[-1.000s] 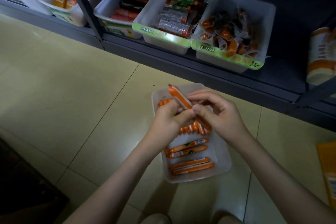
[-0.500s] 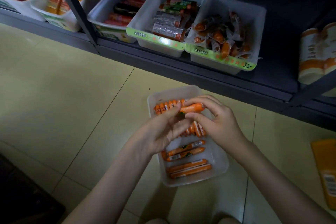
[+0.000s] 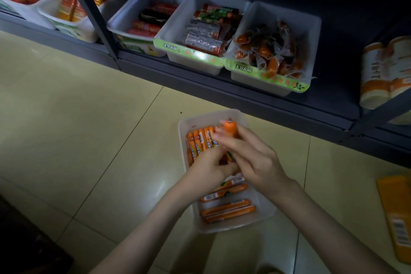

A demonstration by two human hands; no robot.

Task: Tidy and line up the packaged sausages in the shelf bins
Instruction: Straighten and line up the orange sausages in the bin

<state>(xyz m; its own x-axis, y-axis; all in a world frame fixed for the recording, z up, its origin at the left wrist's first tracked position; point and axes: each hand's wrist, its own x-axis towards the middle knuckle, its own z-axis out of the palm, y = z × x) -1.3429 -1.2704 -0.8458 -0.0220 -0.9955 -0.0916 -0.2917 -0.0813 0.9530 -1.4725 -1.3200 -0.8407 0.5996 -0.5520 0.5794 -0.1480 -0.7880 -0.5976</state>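
Note:
A white plastic bin (image 3: 262,218) sits on the floor tiles below the shelf. Inside its far end, several orange packaged sausages (image 3: 199,140) stand side by side in a row; a few more (image 3: 226,210) lie crosswise at the near end. My right hand (image 3: 251,158) grips one orange sausage (image 3: 230,128) upright at the right end of the row. My left hand (image 3: 208,168) holds the lower part of the same bunch, its fingers curled around the sausages.
The bottom shelf holds white bins: red and black sausages (image 3: 151,22), silver-wrapped ones (image 3: 206,31), loose orange wrapped ones (image 3: 271,51). Orange-white rolls (image 3: 387,69) stand at right. An orange package (image 3: 398,216) lies on the floor at right. A shelf post (image 3: 95,20) rises at left.
The sausage in my right hand turned from slanting over the bin to upright at the right end of the row. The camera view shifted slightly down.

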